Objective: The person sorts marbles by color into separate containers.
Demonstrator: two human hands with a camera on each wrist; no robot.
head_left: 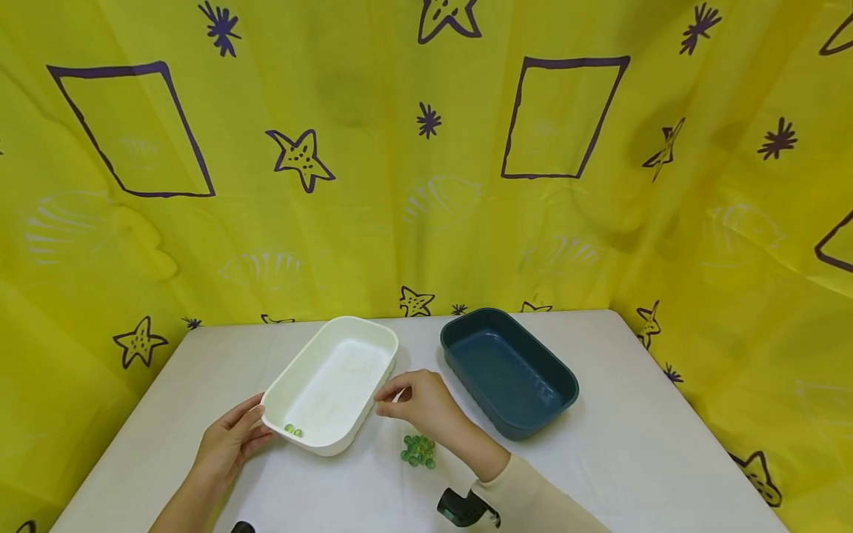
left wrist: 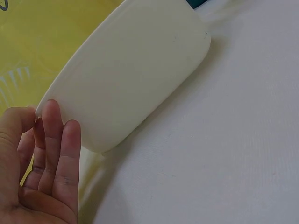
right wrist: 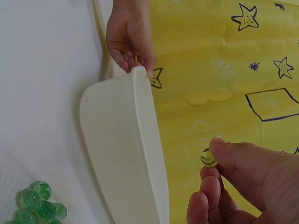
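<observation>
My left hand (head_left: 229, 440) pinches the rim of a white rectangular tub (head_left: 340, 363) at its near left corner. In the left wrist view, the thumb lies over the rim while fingers (left wrist: 53, 135) press against the outer wall. Two yellow-green marbles (head_left: 293, 430) lie inside the tub at its near end. Beside the tub's right wall is my right hand (head_left: 423, 403), which pinches a yellow-green striped marble (right wrist: 209, 157) between thumb and finger, as the right wrist view shows. A pile of several green marbles (head_left: 418, 451) lies on the table below that hand.
A dark blue-green rectangular tub (head_left: 509, 370) stands to the right of the white one. Both are on a white-covered table (head_left: 620, 459). A yellow printed curtain (head_left: 373, 222) hangs behind and along the sides. A black device (head_left: 460, 508) sits at the right wrist.
</observation>
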